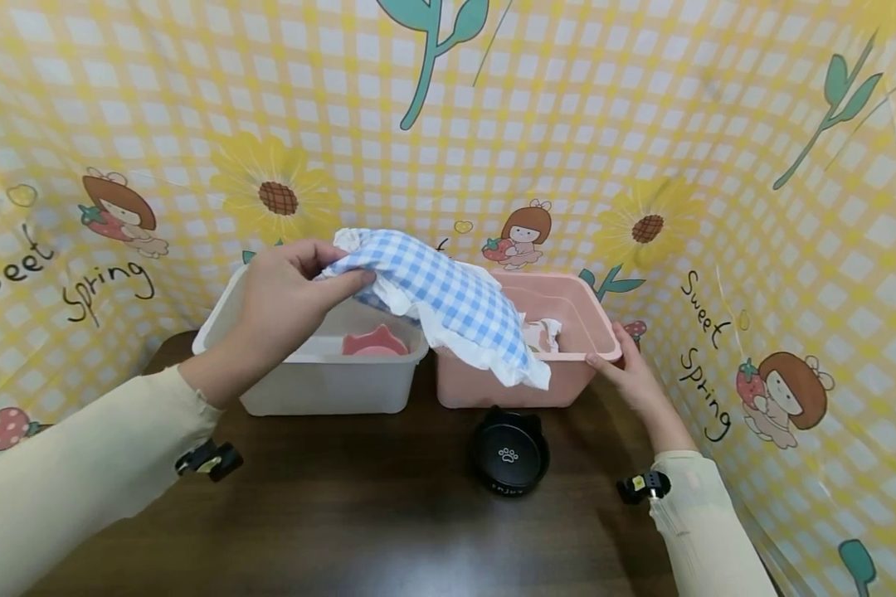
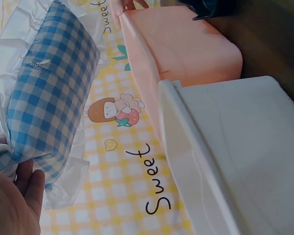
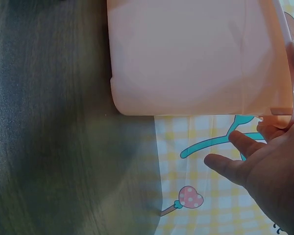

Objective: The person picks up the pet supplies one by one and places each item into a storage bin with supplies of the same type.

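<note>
A small blue-and-white gingham cushion (image 1: 448,290) with a white ruffled edge hangs in the air over the two bins. My left hand (image 1: 287,286) pinches its left corner between thumb and fingers, and the cushion slopes down to the right. A zipper pull (image 2: 39,63) shows on its underside in the left wrist view. At the right corner of the pink bin (image 1: 508,383), my right hand (image 1: 635,373) holds the rim, thumb at the front and fingers around the side. Part of the pink bin's opening is hidden behind the cushion.
Beside the pink bin stands a white bin (image 1: 324,387) with a pink cat-eared bowl (image 1: 377,342) in it. A crumpled patterned cloth (image 1: 545,333) lies inside the pink bin. In front, a black cat-eared bowl (image 1: 509,454) sits on the brown table (image 1: 343,514). Checked fabric (image 1: 388,166) surrounds the table.
</note>
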`<state>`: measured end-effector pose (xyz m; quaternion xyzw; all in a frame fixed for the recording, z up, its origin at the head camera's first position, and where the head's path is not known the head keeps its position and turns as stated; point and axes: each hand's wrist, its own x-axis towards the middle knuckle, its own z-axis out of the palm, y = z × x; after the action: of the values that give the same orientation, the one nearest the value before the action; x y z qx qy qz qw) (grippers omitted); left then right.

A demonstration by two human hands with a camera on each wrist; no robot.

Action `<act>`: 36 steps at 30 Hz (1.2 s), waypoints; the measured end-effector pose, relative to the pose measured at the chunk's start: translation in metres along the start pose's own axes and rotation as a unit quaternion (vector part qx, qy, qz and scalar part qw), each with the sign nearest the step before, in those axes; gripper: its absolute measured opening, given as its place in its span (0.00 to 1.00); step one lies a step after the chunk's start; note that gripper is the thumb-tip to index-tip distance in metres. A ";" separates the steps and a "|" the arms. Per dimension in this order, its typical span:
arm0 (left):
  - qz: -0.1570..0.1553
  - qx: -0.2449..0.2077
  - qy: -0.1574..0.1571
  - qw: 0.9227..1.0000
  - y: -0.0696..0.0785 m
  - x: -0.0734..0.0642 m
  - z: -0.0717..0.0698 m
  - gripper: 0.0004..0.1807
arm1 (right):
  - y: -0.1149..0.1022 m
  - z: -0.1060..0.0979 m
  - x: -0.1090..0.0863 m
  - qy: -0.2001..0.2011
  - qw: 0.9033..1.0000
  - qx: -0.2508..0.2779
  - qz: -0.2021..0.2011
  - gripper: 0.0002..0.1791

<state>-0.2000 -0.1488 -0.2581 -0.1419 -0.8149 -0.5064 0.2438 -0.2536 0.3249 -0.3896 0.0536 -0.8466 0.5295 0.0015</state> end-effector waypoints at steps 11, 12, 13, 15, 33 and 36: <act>0.019 -0.005 0.007 1.000 0.007 0.031 0.019 0.14 | 0.023 -0.004 0.013 0.004 1.000 0.005 -0.005 0.52; 0.021 -0.004 0.008 1.000 0.007 0.033 0.020 0.14 | 0.027 -0.004 0.015 0.006 1.000 0.003 -0.007 0.52; 0.019 0.000 0.009 1.000 0.008 0.036 0.022 0.14 | 0.032 -0.004 0.017 0.008 1.000 0.001 -0.009 0.52; 0.018 0.000 0.009 1.000 0.009 0.042 0.024 0.14 | 0.036 -0.004 0.019 0.011 1.000 -0.007 -0.014 0.52; 0.056 0.057 -0.027 0.996 0.006 0.081 0.062 0.08 | 0.017 -0.003 0.010 0.001 1.000 0.003 0.001 0.52; 0.064 0.053 -0.027 0.996 0.005 0.086 0.070 0.07 | 0.022 -0.003 0.013 0.004 1.000 -0.009 -0.004 0.52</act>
<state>-0.2874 -0.0851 -0.2340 -0.1937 -0.8363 -0.4416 0.2610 -0.2688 0.3361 -0.4076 0.0552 -0.8513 0.5218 0.0075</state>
